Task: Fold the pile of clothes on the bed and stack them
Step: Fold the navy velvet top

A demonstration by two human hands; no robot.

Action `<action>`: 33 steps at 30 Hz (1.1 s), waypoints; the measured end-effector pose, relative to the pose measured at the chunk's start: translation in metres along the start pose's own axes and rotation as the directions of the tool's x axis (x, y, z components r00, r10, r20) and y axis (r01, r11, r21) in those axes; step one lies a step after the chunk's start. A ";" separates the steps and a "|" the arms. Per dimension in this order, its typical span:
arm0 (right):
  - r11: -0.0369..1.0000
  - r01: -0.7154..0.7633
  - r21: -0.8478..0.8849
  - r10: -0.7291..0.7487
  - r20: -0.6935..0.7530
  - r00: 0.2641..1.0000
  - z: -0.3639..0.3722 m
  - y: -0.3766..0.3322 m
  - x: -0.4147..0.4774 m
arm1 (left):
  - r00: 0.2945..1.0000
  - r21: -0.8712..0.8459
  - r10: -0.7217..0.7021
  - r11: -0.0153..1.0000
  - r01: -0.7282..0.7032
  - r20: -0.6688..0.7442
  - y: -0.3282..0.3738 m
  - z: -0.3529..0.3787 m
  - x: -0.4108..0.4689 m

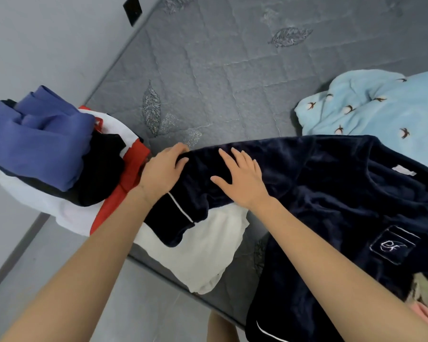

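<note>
Across the near edge of the bed (208,70), working on the navy top (344,193), laid out with its pocket (393,245) facing up and one sleeve (203,183) stretched left toward the unfolded pile (35,139). Gripping the sleeve's far edge with the left hand (163,169), fingers curled over the fleece; pressing down just beside it with the right hand (242,178), fingers straight and spread, holding nothing. Probably pinning the fabric flat with the right so as to smooth it, or to swing the sleeve back over the body with the left, which would likely be this garment's first fold. Thick and plush by the look of it, so worth anchoring before any crease. Heaped at the left corner, partly under the cuff (176,218): blue, black, red-and-white and white garments, none folded. Bunched farther right, touching the top's far edge: a pale blue blanket (371,107) with a bird print. No finished stack in view; judged an early stage.
</note>
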State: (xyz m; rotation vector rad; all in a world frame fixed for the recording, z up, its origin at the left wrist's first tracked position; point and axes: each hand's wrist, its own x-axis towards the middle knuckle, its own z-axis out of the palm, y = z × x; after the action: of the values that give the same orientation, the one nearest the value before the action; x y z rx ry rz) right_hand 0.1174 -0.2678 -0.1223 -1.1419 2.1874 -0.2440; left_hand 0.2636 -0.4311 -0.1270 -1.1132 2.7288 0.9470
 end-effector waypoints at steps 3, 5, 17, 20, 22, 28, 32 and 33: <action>0.997 -0.022 -0.078 0.018 -0.041 0.999 0.008 0.007 -0.003 | 0.994 0.099 0.101 0.990 -0.096 -0.046 0.003 0.021 -0.004; 0.992 -0.039 -0.118 0.032 -0.066 0.997 0.010 0.014 -0.005 | 0.995 0.187 0.092 0.979 -0.083 -0.041 0.008 0.032 -0.008; 0.955 -0.282 -0.094 0.259 -0.207 0.944 0.008 0.087 -0.073 | 0.945 0.394 0.326 0.868 -0.301 0.004 0.071 0.090 -0.035; 0.943 -0.327 -0.059 0.306 -0.236 0.923 0.011 0.108 -0.096 | 0.941 0.392 0.335 0.861 -0.323 0.039 0.093 0.113 -0.051; 0.932 -0.361 -0.023 0.343 -0.254 0.904 0.016 0.121 -0.114 | 0.937 0.402 0.344 0.850 -0.341 0.066 0.106 0.128 -0.064; 0.900 -0.436 0.018 0.432 -0.175 0.885 0.045 0.157 -0.176 | 0.935 0.386 0.312 0.852 -0.353 0.168 0.131 0.168 -0.104; 0.877 -0.479 0.037 0.479 -0.131 0.868 0.067 0.175 -0.212 | 0.958 0.232 0.172 0.946 -0.225 0.229 0.139 0.197 -0.131; 0.873 -0.485 0.040 0.486 -0.118 0.866 0.073 0.180 -0.220 | 0.957 0.212 0.142 0.957 -0.198 0.254 0.139 0.205 -0.138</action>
State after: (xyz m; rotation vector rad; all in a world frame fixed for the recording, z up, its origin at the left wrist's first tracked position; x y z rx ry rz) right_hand 0.1332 0.0237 -0.1561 -0.5439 2.4984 -0.1042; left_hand 0.2387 -0.1550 -0.1848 -0.6856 2.6819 0.6937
